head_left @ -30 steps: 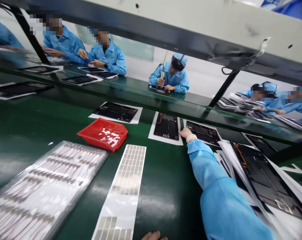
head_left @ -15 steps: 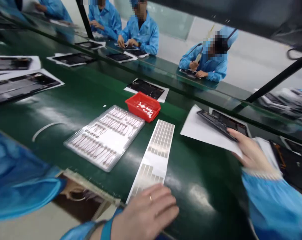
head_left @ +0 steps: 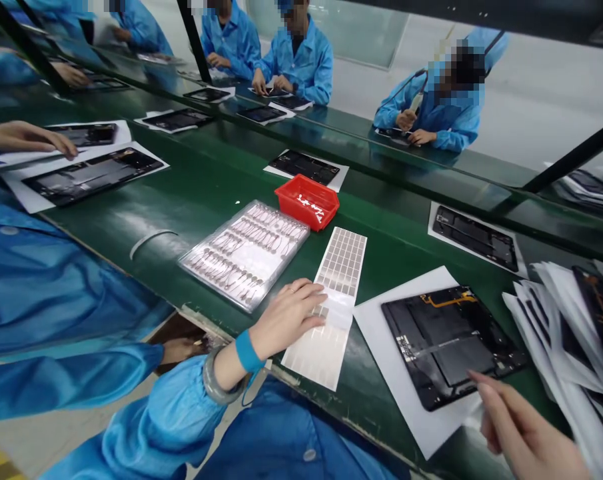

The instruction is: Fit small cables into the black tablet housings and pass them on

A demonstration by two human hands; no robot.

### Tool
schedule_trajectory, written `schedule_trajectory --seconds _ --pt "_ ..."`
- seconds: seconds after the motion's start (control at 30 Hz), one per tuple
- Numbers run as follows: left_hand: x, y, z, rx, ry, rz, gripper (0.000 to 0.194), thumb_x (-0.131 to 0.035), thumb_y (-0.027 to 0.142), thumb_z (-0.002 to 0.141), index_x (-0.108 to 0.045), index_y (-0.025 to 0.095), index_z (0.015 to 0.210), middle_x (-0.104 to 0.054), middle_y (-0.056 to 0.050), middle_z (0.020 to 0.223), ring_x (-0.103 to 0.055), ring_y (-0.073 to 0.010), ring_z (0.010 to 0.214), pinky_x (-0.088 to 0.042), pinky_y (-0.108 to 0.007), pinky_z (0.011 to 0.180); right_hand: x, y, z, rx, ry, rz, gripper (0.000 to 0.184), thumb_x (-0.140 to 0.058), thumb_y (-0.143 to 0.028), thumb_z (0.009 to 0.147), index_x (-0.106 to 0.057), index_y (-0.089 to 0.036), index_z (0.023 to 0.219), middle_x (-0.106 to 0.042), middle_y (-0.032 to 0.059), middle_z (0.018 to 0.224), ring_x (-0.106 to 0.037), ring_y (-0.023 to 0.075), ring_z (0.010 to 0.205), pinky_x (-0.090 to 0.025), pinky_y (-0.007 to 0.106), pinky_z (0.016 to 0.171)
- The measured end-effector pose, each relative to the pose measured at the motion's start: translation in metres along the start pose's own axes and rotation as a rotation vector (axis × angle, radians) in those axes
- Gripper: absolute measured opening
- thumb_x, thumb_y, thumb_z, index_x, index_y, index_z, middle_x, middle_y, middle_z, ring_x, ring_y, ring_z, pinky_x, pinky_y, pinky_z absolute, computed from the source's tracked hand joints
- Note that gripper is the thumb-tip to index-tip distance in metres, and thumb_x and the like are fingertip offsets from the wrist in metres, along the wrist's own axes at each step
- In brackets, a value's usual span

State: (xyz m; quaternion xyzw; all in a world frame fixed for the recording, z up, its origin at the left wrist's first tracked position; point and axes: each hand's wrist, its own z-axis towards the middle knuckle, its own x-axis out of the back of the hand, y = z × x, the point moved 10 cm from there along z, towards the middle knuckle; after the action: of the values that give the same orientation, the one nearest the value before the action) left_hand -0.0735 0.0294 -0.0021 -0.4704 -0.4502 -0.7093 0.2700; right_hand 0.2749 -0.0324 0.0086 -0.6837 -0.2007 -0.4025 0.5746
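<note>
My left hand rests with fingers stretched over a long white sheet of small grey rectangular stickers. Its fingertips touch the sheet around the middle rows; whether a sticker is lifted I cannot tell. On the right, a black tablet housing with an orange ribbon cable lies tilted on white paper, inside facing up. My right hand is at its near edge, thumb and fingers drawn together and the other fingers curled. Anything between those fingertips is too small to make out.
Beyond my left hand lie a clear tray of small wired parts and a red bin of white bits. Stacked papers and housings stand far right. A co-worker's hand reaches over housings at left.
The tablet housing, tilted up in my right hand before, now lies on paper nearer me. My left hand has moved up the sticker sheet. A co-worker's hand has come into view at left.
</note>
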Motion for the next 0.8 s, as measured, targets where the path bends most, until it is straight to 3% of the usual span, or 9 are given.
schedule_trajectory --seconds 0.07,0.17,0.27,0.4,0.6,0.73,0.8 --pt "0.001 -0.001 -0.001 0.010 0.020 -0.016 0.035 -0.065 0.031 0.085 -0.057 0.017 0.117 -0.055 -0.008 0.128 -0.044 -0.0261 0.121 -0.041 -0.042 0.096 -0.017 -0.059 0.005 0.210 -0.084 -0.034 0.033 -0.051 -0.070 0.067 -0.068 -0.042 0.075 -0.063 0.0045 0.056 -0.059 0.0251 0.044 -0.051 0.038 0.043" --pt "0.002 -0.001 -0.002 0.013 0.047 -0.032 0.033 -0.067 0.031 0.084 -0.059 0.018 0.114 -0.057 -0.007 0.127 -0.044 -0.0256 0.120 -0.040 -0.041 0.095 -0.080 -0.159 -0.011 0.644 -0.344 -0.064 0.024 -0.043 -0.046 0.088 -0.065 -0.036 0.086 -0.069 0.0036 0.089 -0.067 0.0241 0.080 -0.056 0.037 0.071" --pt "0.004 -0.001 -0.002 0.020 0.071 -0.040 0.031 -0.067 0.031 0.084 -0.061 0.019 0.111 -0.057 -0.006 0.125 -0.045 -0.0246 0.119 -0.040 -0.039 0.094 -0.134 -0.214 -0.021 0.913 -0.340 -0.247 0.021 -0.043 -0.026 0.093 -0.063 -0.024 0.096 -0.066 0.0069 0.096 -0.064 0.0223 0.090 -0.053 0.034 0.075" --pt "0.004 -0.001 -0.002 0.026 0.071 -0.033 0.026 -0.066 0.031 0.085 -0.062 0.020 0.108 -0.058 -0.004 0.123 -0.045 -0.0242 0.119 -0.039 -0.038 0.093 -0.174 -0.229 -0.024 1.037 -0.292 -0.437 0.011 -0.052 -0.020 0.090 -0.063 -0.019 0.089 -0.064 0.0061 0.089 -0.062 0.0205 0.083 -0.050 0.031 0.068" --pt "0.005 0.001 -0.002 0.026 0.080 -0.016 0.027 -0.067 0.031 0.084 -0.061 0.019 0.108 -0.059 -0.005 0.120 -0.046 -0.0236 0.117 -0.039 -0.037 0.091 -0.170 -0.229 -0.033 1.105 -0.208 -0.448 0.014 -0.048 -0.016 0.092 -0.060 -0.018 0.086 -0.062 0.0044 0.080 -0.060 0.0177 0.074 -0.044 0.029 0.062" --pt "0.004 0.000 -0.001 0.034 0.083 -0.005 0.029 -0.068 0.031 0.084 -0.061 0.019 0.110 -0.059 -0.005 0.121 -0.047 -0.0237 0.118 -0.040 -0.037 0.092 -0.173 -0.231 -0.039 1.115 -0.235 -0.406 0.017 -0.044 -0.015 0.093 -0.059 -0.018 0.084 -0.061 0.0056 0.081 -0.058 0.0192 0.076 -0.045 0.031 0.067" --pt "0.003 -0.002 -0.002 0.031 0.082 0.000 0.030 -0.068 0.032 0.083 -0.060 0.020 0.110 -0.058 -0.005 0.122 -0.047 -0.0240 0.118 -0.040 -0.038 0.092 -0.164 -0.229 -0.032 1.051 -0.288 -0.301 0.018 -0.044 -0.017 0.093 -0.058 -0.019 0.082 -0.061 0.0054 0.082 -0.058 0.0195 0.079 -0.046 0.032 0.070"
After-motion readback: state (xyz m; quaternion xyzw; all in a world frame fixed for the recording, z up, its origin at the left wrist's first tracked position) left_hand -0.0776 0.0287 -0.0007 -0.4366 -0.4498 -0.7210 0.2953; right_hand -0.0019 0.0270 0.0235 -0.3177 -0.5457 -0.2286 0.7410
